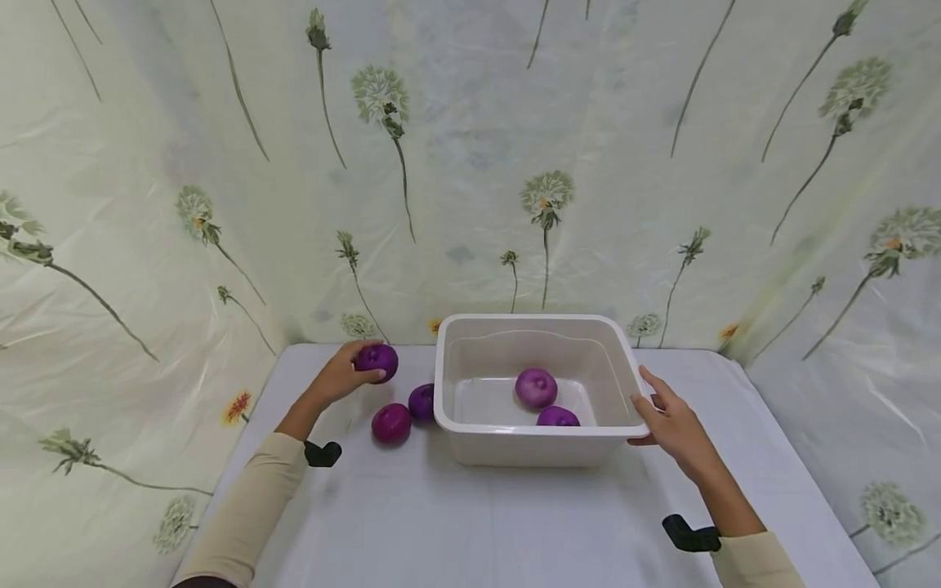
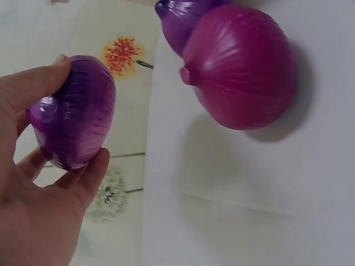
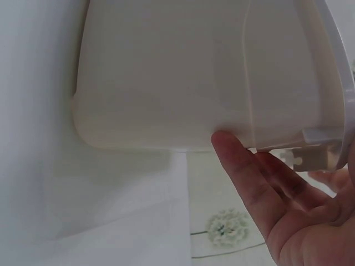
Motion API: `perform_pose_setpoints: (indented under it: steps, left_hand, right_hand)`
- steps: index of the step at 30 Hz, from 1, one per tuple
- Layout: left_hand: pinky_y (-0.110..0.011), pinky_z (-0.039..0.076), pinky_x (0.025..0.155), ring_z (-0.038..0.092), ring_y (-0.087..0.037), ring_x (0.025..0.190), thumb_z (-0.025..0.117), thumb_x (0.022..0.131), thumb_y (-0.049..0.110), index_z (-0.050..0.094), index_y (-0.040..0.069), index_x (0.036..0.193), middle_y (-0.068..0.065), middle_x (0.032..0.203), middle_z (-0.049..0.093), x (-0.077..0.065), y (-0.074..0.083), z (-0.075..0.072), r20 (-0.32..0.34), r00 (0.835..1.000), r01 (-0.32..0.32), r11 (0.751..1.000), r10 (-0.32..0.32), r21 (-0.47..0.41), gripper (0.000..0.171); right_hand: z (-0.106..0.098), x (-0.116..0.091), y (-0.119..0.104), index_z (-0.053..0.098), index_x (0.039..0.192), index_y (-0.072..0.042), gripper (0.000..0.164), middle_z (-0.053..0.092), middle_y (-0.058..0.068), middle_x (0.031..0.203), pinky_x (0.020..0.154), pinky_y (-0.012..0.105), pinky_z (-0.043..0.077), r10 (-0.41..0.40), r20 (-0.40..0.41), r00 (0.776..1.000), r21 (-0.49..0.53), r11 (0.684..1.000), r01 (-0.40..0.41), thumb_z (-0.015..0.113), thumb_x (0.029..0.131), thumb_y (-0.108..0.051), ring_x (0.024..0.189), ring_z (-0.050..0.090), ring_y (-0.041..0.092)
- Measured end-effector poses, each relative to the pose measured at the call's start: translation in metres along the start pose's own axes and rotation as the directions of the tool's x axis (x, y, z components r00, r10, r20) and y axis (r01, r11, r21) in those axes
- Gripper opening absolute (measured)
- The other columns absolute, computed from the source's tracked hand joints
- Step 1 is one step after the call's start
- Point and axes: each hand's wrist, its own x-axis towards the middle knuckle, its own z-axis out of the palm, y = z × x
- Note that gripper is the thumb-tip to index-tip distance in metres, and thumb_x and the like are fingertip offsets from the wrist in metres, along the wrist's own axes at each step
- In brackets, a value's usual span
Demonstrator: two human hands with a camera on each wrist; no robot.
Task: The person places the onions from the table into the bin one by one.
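My left hand (image 1: pixel 340 378) holds a dark purple onion (image 1: pixel 378 363) between thumb and fingers, above the table's left side. In the left wrist view the onion (image 2: pixel 83 113) is glossy, with the thumb on top and fingertips underneath. Just right of that hand lie a magenta onion (image 1: pixel 391 425) and another purple onion (image 1: pixel 421 403), side by side by the tub. My right hand (image 1: pixel 678 429) grips the right rim of the white plastic tub (image 1: pixel 529 447), its fingers (image 3: pixel 244 183) against the outer wall. Inside the tub are a lighter purple onion (image 1: pixel 536 388) and another onion (image 1: pixel 559 416), partly hidden by the front rim.
A white cloth covers the table (image 1: pixel 367 523). Floral plastic sheeting (image 1: pixel 470 163) hangs behind and along both sides. Black straps (image 1: pixel 323 454) show at both wrists.
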Motion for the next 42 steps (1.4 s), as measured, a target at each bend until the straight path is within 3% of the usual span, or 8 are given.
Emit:
perform_pose_setpoints:
  steps: [6,12,22,33,42]
  left_hand:
    - [-0.055,0.047,0.101,0.051,-0.040,0.127,0.076,0.089,0.023,0.051,0.012,0.144,-0.021,0.147,0.045,0.001,0.022,-0.008,0.016,0.998,-0.068,0.998,0.068,-0.013,0.062]
    - [-0.050,0.051,0.096,0.051,-0.037,0.126,0.074,0.091,0.028,0.048,0.018,0.147,-0.017,0.148,0.043,0.004,0.045,-0.014,0.053,0.995,-0.078,0.995,0.081,-0.061,0.062]
    - [-0.046,0.053,0.092,0.053,-0.033,0.119,0.073,0.092,0.029,0.048,0.017,0.147,-0.014,0.147,0.045,0.016,0.080,-0.009,0.080,0.982,-0.160,0.982,0.168,-0.102,0.061]
    - [-0.042,0.053,0.098,0.054,-0.029,0.118,0.072,0.093,0.022,0.050,0.014,0.145,-0.014,0.147,0.042,0.027,0.122,0.007,0.135,0.955,-0.248,0.962,0.263,-0.119,0.056]
    - [-0.048,0.050,0.103,0.052,-0.038,0.127,0.074,0.091,0.019,0.050,0.008,0.144,-0.017,0.148,0.044,0.034,0.145,0.018,0.227,0.924,-0.288,0.950,0.309,-0.121,0.059]
  right_hand:
    - [0.000,0.000,0.001,0.011,0.162,-0.020,0.068,0.044,0.037,0.143,0.069,0.044,0.062,0.004,-0.001,1.000,-0.003,1.000,-0.004,0.046,0.106,-0.037,0.103,0.069,0.043]
    - [0.000,0.000,0.000,0.010,0.162,-0.021,0.068,0.044,0.038,0.142,0.069,0.044,0.062,0.002,0.001,1.000,0.002,1.000,-0.002,0.046,0.106,-0.037,0.102,0.069,0.041]
    - [0.000,0.002,0.001,0.009,0.162,-0.022,0.069,0.042,0.038,0.145,0.070,0.044,0.062,0.017,0.001,1.000,-0.010,1.000,-0.016,0.046,0.106,-0.038,0.108,0.066,0.049]
    - [0.001,-0.001,0.004,0.009,0.162,-0.023,0.070,0.044,0.037,0.145,0.071,0.044,0.062,0.033,-0.005,0.999,-0.016,0.999,-0.033,0.046,0.106,-0.039,0.103,0.069,0.042]
    - [-0.001,0.001,0.002,0.010,0.162,-0.022,0.069,0.042,0.037,0.145,0.071,0.044,0.062,0.018,-0.005,1.000,-0.016,1.000,-0.019,0.046,0.106,-0.037,0.105,0.068,0.045]
